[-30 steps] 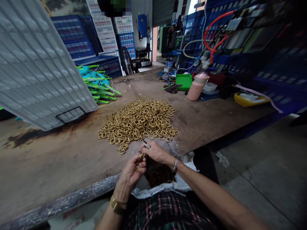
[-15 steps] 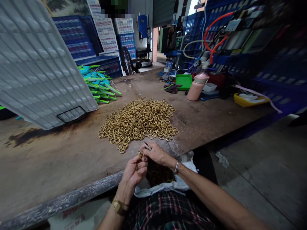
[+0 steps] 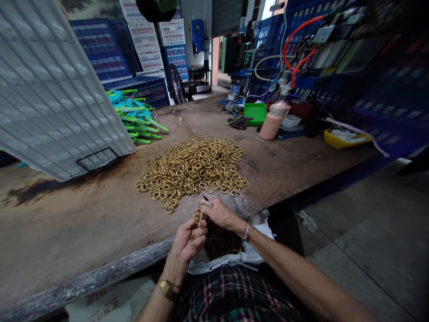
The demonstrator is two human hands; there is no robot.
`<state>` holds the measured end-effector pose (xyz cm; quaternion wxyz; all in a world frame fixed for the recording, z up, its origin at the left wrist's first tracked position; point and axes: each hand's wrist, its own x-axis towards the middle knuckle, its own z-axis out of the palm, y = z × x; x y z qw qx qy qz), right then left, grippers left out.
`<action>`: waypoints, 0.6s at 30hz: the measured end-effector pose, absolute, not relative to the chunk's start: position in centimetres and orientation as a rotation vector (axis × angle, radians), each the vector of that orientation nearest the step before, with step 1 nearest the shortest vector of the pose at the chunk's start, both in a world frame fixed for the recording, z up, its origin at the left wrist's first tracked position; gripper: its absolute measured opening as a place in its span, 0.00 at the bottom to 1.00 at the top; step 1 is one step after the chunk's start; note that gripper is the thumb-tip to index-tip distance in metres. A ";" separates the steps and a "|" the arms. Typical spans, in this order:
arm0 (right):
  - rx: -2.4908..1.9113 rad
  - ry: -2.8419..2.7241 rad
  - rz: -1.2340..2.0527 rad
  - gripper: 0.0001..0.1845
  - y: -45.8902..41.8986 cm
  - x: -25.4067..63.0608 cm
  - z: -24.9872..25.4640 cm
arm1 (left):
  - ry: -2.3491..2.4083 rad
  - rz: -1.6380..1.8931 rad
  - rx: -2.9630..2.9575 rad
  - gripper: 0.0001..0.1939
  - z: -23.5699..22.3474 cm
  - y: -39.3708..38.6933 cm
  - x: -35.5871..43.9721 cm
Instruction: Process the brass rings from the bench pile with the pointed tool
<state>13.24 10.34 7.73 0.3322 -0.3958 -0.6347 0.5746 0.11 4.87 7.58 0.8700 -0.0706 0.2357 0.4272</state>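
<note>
A heap of gold-coloured rings (image 3: 192, 170) lies on the worn brown workbench (image 3: 83, 223). At the bench's near edge my left hand (image 3: 188, 239) is closed round one or more gold rings (image 3: 196, 218), pinching one upright. My right hand (image 3: 219, 212) meets it from the right, fingers closed on a small metal blade tool (image 3: 206, 201) whose tip sticks up. Under both hands sits a white bag (image 3: 231, 257) in my lap with more rings inside.
A grey plastic crate (image 3: 56, 94) leans at the left. Green and blue plastic parts (image 3: 134, 116) lie behind it. A pink bottle (image 3: 273, 120), a green tray (image 3: 254, 112) and a yellow tray (image 3: 345, 138) stand at the back right. Blue crates line the walls.
My left hand has lifted slightly toward the right hand, bringing the ring up to the tool. The view has shifted a little; the heap has not moved.
</note>
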 end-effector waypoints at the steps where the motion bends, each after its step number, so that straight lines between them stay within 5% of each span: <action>1: -1.034 -1.665 1.495 0.14 10.3 13.2 7.8 | 0.494 0.895 -0.144 0.12 7.5 4.8 0.1; 6: -1.083 -1.774 1.366 0.12 10.5 13.1 7.8 | 0.473 0.885 -0.099 0.09 7.1 4.7 -0.3; 13: -1.441 -2.120 0.556 0.11 12.2 15.3 6.1 | 0.538 0.966 -0.018 0.03 6.7 4.9 -0.7; 18: -1.729 -2.225 0.399 0.11 13.8 15.7 6.0 | 0.616 1.005 0.096 0.07 6.5 5.2 -1.3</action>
